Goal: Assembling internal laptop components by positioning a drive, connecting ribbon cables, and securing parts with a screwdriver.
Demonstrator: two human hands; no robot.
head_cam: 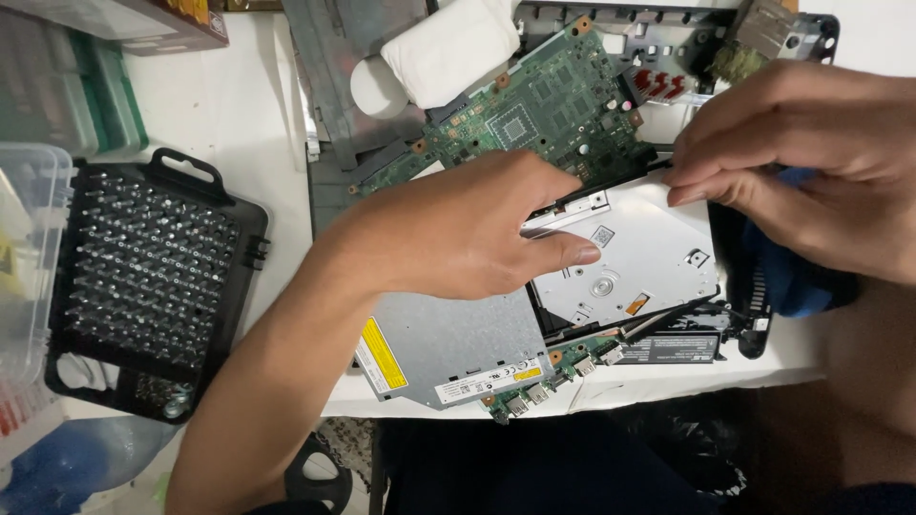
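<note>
Two hands over a stripped laptop; landmark is the silver metal optical drive at centre. Far left of the drive: clear plastic box at the frame edge, then a black plastic case of screwdriver bits, lid open, well apart from the drive, with a strip of bare white table between them. Left hand lies palm-down on the drive's left half, fingers loosely together and extended, thumb flat along the drive top, fingertips reaching its upper edge; not clamped on anything, just pressing. Above the drive: green circuit board, its lower edge just beside the left fingertips. Right hand sits at the drive's upper right corner, fingertips pinched together at the edge; can't tell what they pinch. Blue cloth-like item under that palm, right of the drive. Below the drive: a row of ports along the table's front edge.
</note>
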